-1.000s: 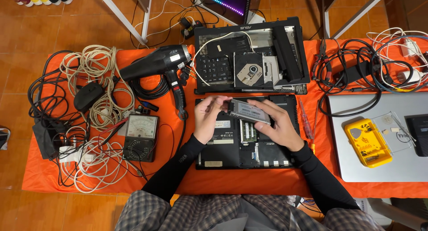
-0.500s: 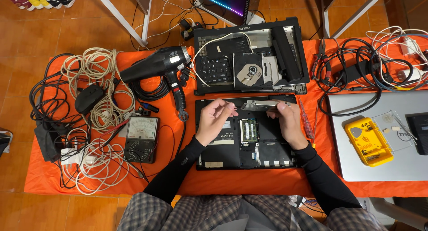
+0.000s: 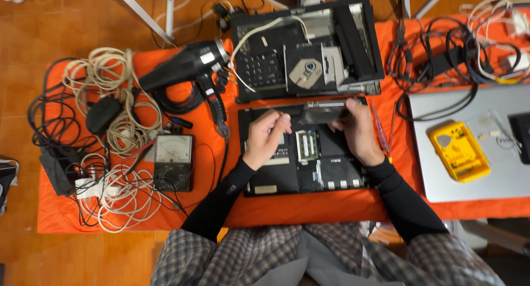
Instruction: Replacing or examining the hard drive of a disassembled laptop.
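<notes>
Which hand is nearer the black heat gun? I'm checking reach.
Left. The left hand is just right of the heat gun; the right hand is farther right.

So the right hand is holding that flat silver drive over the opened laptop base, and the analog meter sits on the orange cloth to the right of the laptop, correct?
Not quite. The head view shows the analog meter to the left of the opened laptop base, beside the tangled cables. The rest holds: the right hand grips the flat silver drive over the base, on the orange cloth.
</notes>
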